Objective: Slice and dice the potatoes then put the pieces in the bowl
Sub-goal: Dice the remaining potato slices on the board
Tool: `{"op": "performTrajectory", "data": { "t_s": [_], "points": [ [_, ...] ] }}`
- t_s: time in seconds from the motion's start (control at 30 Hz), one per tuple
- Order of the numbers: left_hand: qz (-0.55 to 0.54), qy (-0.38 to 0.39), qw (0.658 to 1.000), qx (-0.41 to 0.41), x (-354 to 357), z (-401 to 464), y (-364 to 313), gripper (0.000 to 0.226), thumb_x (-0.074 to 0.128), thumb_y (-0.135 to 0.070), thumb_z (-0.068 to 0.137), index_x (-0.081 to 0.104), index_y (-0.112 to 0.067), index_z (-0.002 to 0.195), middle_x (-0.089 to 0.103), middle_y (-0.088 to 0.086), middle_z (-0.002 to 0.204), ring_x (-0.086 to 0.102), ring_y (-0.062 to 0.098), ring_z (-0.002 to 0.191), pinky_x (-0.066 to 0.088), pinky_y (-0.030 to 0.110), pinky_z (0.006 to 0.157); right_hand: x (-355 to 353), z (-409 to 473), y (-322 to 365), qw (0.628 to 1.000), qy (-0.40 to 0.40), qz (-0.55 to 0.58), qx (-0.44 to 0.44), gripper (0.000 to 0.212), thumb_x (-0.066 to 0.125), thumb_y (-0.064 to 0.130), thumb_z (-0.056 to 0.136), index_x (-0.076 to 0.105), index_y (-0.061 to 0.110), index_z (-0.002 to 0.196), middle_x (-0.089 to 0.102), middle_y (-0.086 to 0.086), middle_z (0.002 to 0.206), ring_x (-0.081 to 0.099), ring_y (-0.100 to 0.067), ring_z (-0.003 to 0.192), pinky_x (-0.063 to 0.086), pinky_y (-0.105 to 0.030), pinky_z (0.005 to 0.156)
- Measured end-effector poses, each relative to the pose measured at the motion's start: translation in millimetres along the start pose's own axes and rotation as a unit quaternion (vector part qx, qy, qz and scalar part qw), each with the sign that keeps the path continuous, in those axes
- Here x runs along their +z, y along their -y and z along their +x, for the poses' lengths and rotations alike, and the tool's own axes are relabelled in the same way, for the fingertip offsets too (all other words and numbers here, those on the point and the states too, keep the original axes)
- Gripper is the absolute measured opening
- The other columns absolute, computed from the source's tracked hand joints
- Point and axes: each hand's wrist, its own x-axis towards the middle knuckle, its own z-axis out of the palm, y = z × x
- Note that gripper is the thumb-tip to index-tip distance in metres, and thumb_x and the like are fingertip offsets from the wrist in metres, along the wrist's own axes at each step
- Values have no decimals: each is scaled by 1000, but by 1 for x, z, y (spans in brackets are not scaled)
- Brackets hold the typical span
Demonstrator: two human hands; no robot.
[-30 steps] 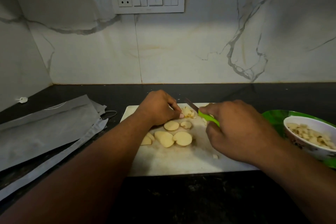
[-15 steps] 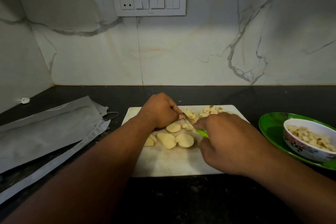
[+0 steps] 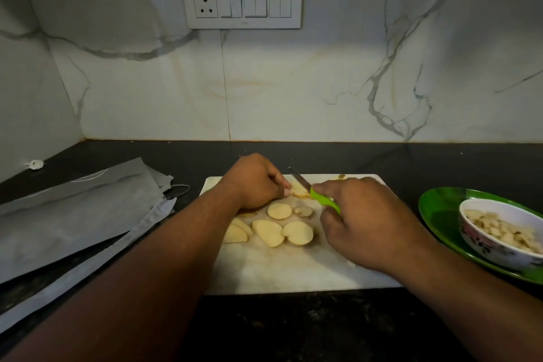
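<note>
My left hand (image 3: 254, 182) pinned a potato slice (image 3: 300, 190) between both hands; my right hand (image 3: 360, 219) gripped the knife (image 3: 316, 194), blade angled away across it.

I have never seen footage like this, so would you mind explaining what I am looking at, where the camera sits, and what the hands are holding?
There is no machine here: a person is working with bare hands, and the single camera is worn on their head, looking forward and down at a dark counter.

The left hand pins a potato slice with its fingers on a white cutting board. The right hand grips a knife with a green handle, its blade resting at that slice.

More potato slices lie loose on the board, nearer the person. To the right, a bowl of diced potato stands on a green plate. To the left lie grey bags. A switch panel sits on the marble wall behind.
</note>
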Motion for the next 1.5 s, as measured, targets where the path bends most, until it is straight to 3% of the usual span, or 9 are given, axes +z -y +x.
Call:
{"op": "performTrajectory", "data": {
  "t_s": [0.17,0.47,0.67,0.93,1.07,1.3,1.4,1.5],
  "points": [
    [-17,-13,1000,-12,2,-1,-2,7,89,-25,81,85,-25,86,79,-12,88,69,1,88,55,24,89,16,5,3,999,37,-2,-7,47,51,28,88,58,35,134,71,7,98,62,-10,82,58,-33,73],
    [-8,-17,999,-26,3,-2,-7,7,89,-25,82,84,-25,87,79,-12,89,70,4,91,58,33,98,-14,-20,4,998,59,-21,-19,44,57,33,87,62,37,130,66,16,123,59,-5,111,48,-21,86],
    [-32,-16,999,-11,-1,-4,1,9,91,-27,79,85,-25,86,79,-14,86,70,1,90,58,31,96,-14,-13,5,1000,-4,2,15,41,57,31,86,66,35,126,73,11,110,67,-11,93,56,-33,84],
    [-11,-15,1000,7,-2,-3,1,8,85,-20,85,85,-24,92,78,-14,90,69,2,90,56,26,91,20,2,8,1000,6,-2,-6,49,50,31,91,53,36,141,71,9,110,63,-9,93,55,-29,83],
    [-2,-16,1000,-9,0,-1,-3,9,85,-21,85,85,-22,94,80,-8,95,70,7,94,57,30,94,23,1,9,1000,13,3,-10,48,50,30,91,55,34,139,70,10,110,59,-7,89,53,-26,80],
    [8,-18,1000,-20,1,-2,-6,7,86,-25,85,84,-25,91,80,-11,93,69,3,91,57,28,94,-3,-16,6,999,50,-11,-19,43,56,34,88,62,34,131,69,13,114,61,-6,101,52,-23,82],
    [12,-18,1000,-6,0,-4,-5,7,86,-25,85,84,-26,92,79,-11,94,68,3,92,55,27,93,-15,-22,5,999,31,-13,-12,41,57,36,86,64,37,127,71,13,105,62,-6,93,49,-20,78],
    [-20,-26,999,5,0,-4,0,6,87,-25,83,83,-28,85,77,-15,86,68,0,89,55,25,89,-12,-17,1,1000,-2,-14,7,44,57,33,87,63,36,130,72,12,109,63,-10,99,48,-23,83]
  ]
}}
